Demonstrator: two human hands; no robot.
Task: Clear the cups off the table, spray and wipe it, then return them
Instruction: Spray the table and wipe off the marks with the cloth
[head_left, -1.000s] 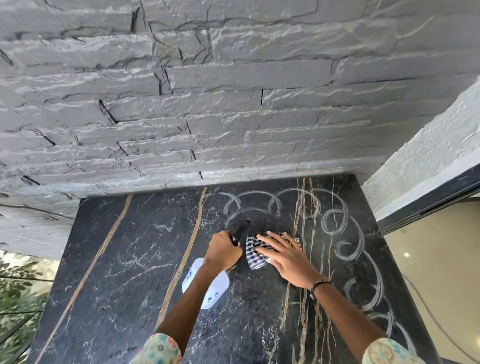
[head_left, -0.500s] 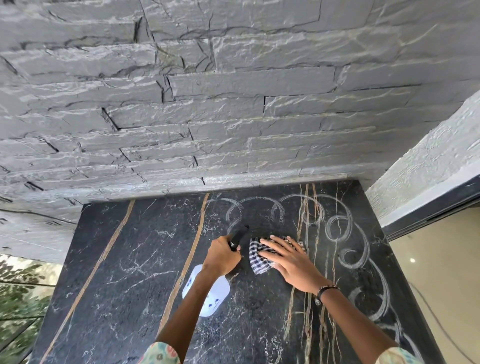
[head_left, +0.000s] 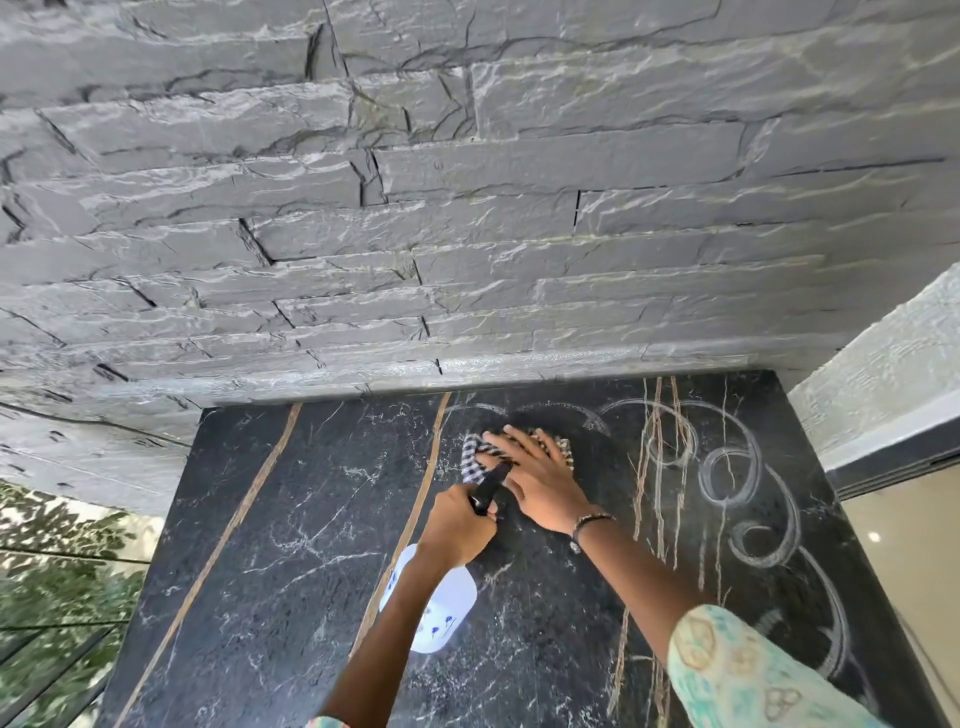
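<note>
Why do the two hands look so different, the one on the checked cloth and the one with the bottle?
The right hand lies flat with straight, spread fingers, pressing the checked cloth onto the table. The left hand is curled tight round the black top of the spray bottle.
The right hand lies nearer the stone wall; the left hand sits closer to the person.
Both are bare and over the dark table.
</note>
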